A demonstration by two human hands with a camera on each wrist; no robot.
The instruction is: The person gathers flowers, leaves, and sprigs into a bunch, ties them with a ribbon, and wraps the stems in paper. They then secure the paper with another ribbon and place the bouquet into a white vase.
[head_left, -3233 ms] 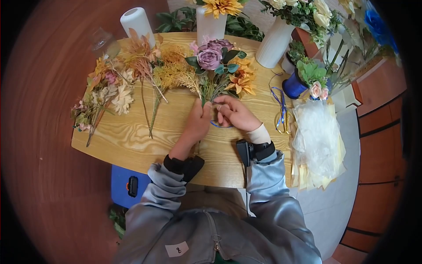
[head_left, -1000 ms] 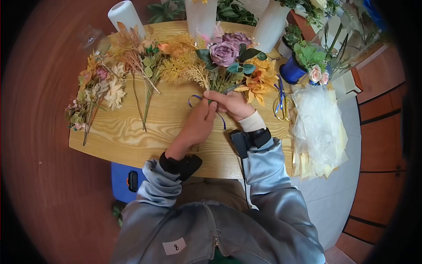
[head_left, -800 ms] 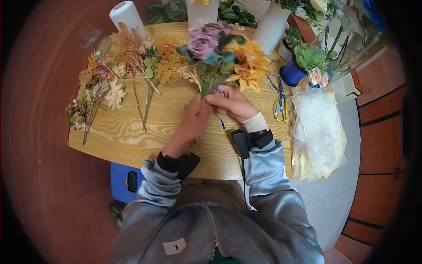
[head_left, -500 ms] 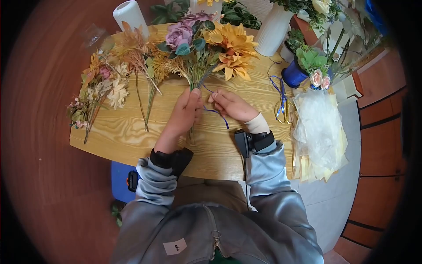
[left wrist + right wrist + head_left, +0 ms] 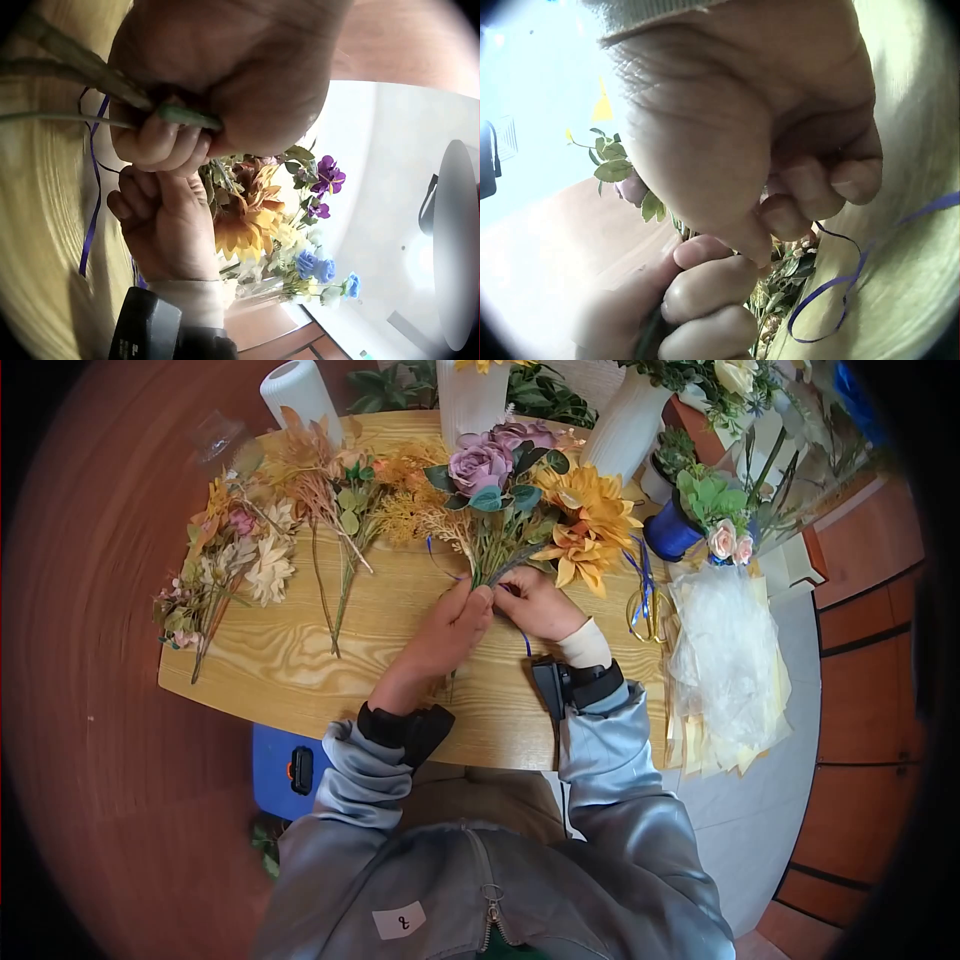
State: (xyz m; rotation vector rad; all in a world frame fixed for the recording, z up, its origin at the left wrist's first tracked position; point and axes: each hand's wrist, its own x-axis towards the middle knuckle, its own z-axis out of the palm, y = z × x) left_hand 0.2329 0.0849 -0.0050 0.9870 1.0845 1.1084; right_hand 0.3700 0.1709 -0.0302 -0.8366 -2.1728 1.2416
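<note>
The left hand (image 5: 442,628) grips a bundle of stems below purple roses (image 5: 480,466) and large orange flowers (image 5: 588,510). Beside it, touching, is the right hand (image 5: 546,606), its fingers curled against the stems and pinching a thin blue ribbon (image 5: 527,644). In the left wrist view, stems (image 5: 79,54) stick out of the left hand (image 5: 240,67), and the ribbon (image 5: 92,202) hangs over the table. The right wrist view shows the right hand (image 5: 727,127) above the left fingers (image 5: 709,300); a ribbon loop (image 5: 840,281) trails from behind its fingertips.
Loose flower stems (image 5: 268,568) lie along the table's left side. White vases (image 5: 300,402) stand at the back. To the right are a blue ribbon spool (image 5: 670,532), gold-handled scissors (image 5: 645,618) and a stack of wrapping sheets (image 5: 725,670).
Half a second ago the hands were apart with ribbon between them. The left hand and bouquet have since moved right, and the right hand now meets the left at the stems.
</note>
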